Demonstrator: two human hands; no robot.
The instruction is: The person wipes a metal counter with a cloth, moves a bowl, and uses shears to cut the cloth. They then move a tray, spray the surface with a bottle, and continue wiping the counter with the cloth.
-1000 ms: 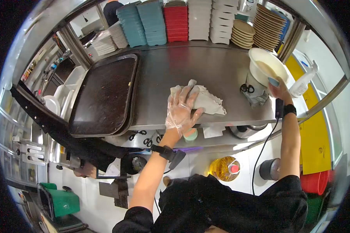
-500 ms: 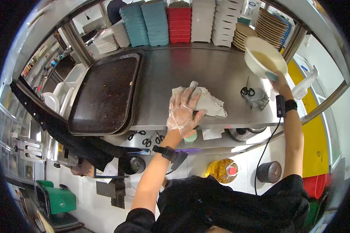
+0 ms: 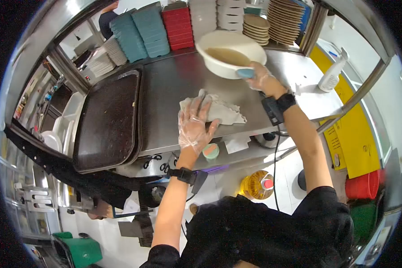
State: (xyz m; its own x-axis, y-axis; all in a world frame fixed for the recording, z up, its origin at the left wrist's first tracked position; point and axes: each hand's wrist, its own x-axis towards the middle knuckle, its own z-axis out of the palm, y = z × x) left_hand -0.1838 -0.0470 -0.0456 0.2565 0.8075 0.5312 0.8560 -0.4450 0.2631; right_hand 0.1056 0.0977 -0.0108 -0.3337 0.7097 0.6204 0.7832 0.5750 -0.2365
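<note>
My left hand (image 3: pixel 194 127), in a clear plastic glove, lies flat with spread fingers on a crumpled white cloth (image 3: pixel 226 113). The cloth rests on the steel worktop (image 3: pixel 169 82) near its front edge. My right hand (image 3: pixel 264 80), also in a clear glove, grips the near right side of a large cream basin (image 3: pixel 216 68). Cloudy brownish liquid (image 3: pixel 230 56) shows inside the basin, which is tilted towards me. A blue patch (image 3: pixel 245 73) is on the basin's side, right at my right fingertips.
Dark trays (image 3: pixel 107 120) are stacked on the left. Behind stand stacks of teal containers (image 3: pixel 151 31), red containers (image 3: pixel 177 27) and brown plates (image 3: pixel 286 21). A spray bottle (image 3: pixel 331 76) stands at the right end. Below, an oil jug (image 3: pixel 254 185) is on the floor.
My right hand has carried the basin from the far right towards the middle of the worktop. My left hand stays flat on the cloth. The view has turned to the right.
</note>
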